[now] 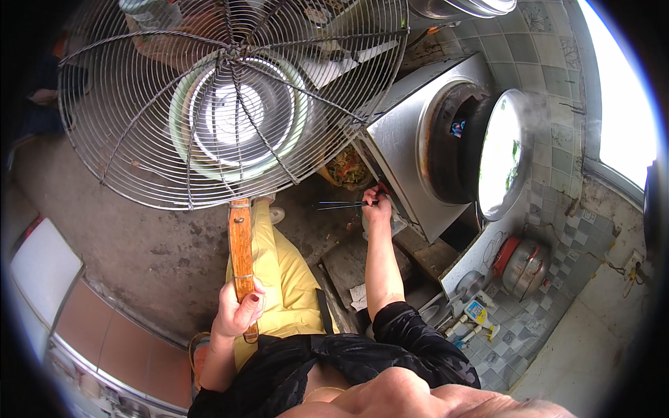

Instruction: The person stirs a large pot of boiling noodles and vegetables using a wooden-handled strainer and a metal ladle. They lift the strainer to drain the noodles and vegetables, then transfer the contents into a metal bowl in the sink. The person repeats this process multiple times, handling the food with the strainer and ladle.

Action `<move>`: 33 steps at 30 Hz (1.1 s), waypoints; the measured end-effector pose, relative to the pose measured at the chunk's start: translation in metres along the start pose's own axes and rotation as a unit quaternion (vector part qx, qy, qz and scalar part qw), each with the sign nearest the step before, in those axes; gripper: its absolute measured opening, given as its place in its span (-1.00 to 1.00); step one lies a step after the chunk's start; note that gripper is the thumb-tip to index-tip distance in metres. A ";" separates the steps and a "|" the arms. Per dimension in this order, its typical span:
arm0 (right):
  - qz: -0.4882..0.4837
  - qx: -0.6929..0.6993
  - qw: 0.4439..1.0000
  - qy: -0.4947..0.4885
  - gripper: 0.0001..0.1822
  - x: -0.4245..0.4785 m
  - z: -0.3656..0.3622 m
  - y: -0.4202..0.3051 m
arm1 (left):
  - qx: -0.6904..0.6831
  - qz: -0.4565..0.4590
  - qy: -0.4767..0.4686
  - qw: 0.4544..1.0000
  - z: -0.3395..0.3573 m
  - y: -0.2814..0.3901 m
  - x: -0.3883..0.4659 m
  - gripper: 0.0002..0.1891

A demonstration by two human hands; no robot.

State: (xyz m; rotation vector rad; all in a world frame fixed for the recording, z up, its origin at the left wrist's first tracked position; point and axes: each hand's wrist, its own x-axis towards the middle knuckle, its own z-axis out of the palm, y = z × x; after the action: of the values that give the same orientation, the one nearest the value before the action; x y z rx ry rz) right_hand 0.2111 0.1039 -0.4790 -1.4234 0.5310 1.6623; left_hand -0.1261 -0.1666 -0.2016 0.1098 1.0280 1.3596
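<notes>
My left hand point(238, 308) grips the wooden handle point(241, 245) of a large round wire strainer point(141, 104), held flat at the upper left. Through its wires shows a metal basin within a pale green rim point(180, 141). My right hand point(377, 204) holds a pair of dark chopsticks point(339, 205) pointing left, and its fingers are at a red knob point(383, 188) on the stove's front; whether they press or turn it cannot be told. A wok point(502, 157) of white, steaming liquid with green leaves sits on the metal stove point(405, 141), where a blue flame shows.
Below the stove's front edge is a container of vegetable scraps point(347, 167). An electric pot point(525, 269), a small metal pan point(470, 285) and a spray bottle point(478, 313) are at the lower right. A white panel point(44, 271) stands at the left. Part of a person shows at the far upper left.
</notes>
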 end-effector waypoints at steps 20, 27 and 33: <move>0.017 0.019 1.000 -0.015 -0.75 0.003 -0.005 -0.002 | -0.016 -0.019 -0.011 1.000 -0.005 -0.001 -0.004 -0.71; 0.010 0.016 1.000 -0.021 -0.74 -0.002 0.000 0.001 | -0.013 -0.023 -0.021 0.999 -0.006 0.000 -0.004 -0.77; 0.016 0.027 0.999 -0.024 -0.76 -0.002 0.000 0.001 | 0.010 -0.012 -0.012 1.000 -0.004 -0.001 -0.003 -0.71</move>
State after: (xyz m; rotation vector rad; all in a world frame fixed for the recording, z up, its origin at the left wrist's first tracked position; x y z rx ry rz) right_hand 0.2107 0.1028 -0.4771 -1.3403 0.5691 1.6902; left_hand -0.1280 -0.1713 -0.2029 0.1279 1.0201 1.3224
